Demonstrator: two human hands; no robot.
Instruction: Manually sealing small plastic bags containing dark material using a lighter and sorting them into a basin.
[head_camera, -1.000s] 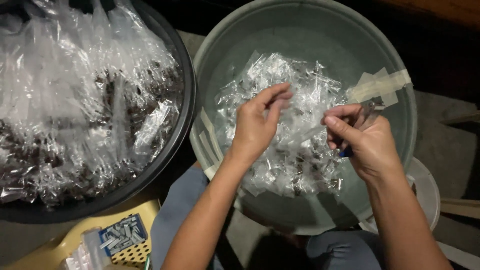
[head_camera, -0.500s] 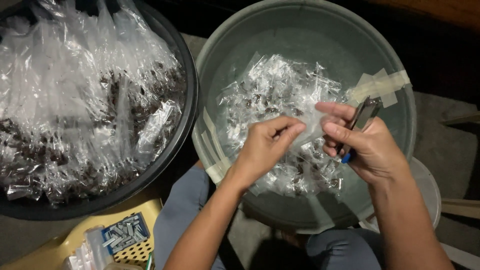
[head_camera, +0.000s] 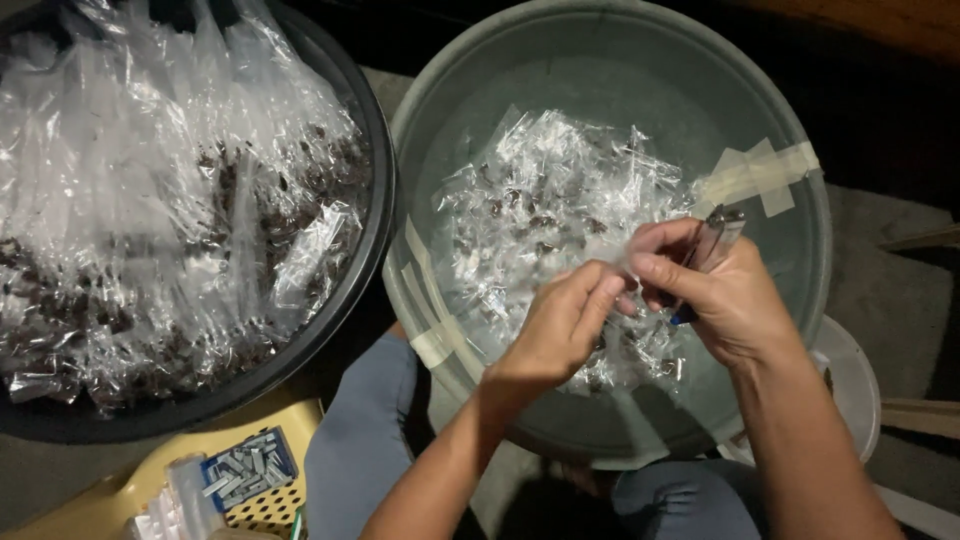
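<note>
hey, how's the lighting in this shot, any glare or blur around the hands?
Head view: dim, with dark corners; glare whitens the clear packets in the black basin and grey basin; left hand and right hand are slightly soft, the stapler still readable.

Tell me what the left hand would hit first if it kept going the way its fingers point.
The left hand points up-right at the right hand. It would likely meet those fingers and the clear bag pinched between them first; depth is unclear.
</note>
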